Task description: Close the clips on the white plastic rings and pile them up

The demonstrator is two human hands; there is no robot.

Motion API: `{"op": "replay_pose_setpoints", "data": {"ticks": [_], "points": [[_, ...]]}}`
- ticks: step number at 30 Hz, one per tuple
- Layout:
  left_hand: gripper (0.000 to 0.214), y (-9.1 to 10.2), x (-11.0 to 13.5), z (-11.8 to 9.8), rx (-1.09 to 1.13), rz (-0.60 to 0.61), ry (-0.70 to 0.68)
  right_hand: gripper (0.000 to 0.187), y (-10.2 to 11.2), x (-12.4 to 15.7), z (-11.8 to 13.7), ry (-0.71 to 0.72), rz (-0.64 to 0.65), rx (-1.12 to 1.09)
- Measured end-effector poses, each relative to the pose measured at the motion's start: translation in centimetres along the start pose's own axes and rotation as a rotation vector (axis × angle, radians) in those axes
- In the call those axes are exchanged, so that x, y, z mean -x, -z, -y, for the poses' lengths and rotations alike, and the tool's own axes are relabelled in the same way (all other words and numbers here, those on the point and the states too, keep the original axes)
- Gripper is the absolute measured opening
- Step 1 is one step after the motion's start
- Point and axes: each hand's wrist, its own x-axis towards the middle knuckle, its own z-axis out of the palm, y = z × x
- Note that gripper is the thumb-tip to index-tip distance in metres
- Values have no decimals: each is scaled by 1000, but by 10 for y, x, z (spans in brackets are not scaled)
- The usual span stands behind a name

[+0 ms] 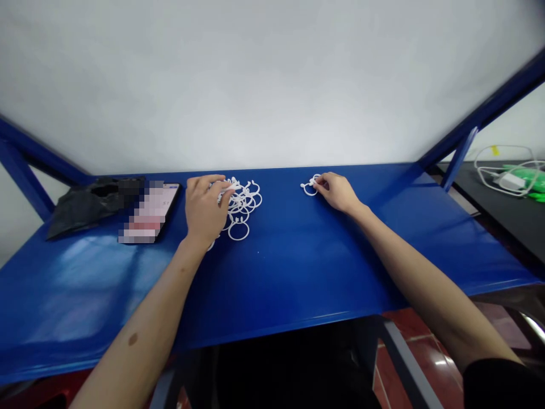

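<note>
A tangled heap of white curtain rings, open loops with small knobs at their ends, lies left of centre on the blue table. My left hand is at the heap's left side, thumb and fingers curled and closing on a ring among the others. Part of the heap is hidden behind that hand. Further right, my right hand pinches a white curtain ring between thumb and fingertips at the table surface. More than one ring seems to lie there, but the fingers partly cover them.
A phone with a lit, blurred screen and a crumpled black bag lie at the left. Blue table edges meet a pale wall behind. Blue frame bars slope at both sides. On a dark surface at right sit a white cable and charger.
</note>
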Motion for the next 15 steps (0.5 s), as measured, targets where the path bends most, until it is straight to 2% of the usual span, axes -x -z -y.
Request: {"op": "replay_pose_setpoints", "data": {"ticks": [4, 6, 11, 15], "points": [[20, -7, 4, 6, 5, 168, -51, 20, 5, 7, 14, -64, -100, 13], [22, -8, 5, 7, 5, 212, -72, 20, 3, 9, 22, -75, -99, 22], [26, 2, 4, 1, -50, 186, -61, 22, -10, 19, 38, -97, 11, 115], [29, 9, 0, 0, -51, 87, -21, 24, -16, 26, 40, -64, 9, 125]]}}
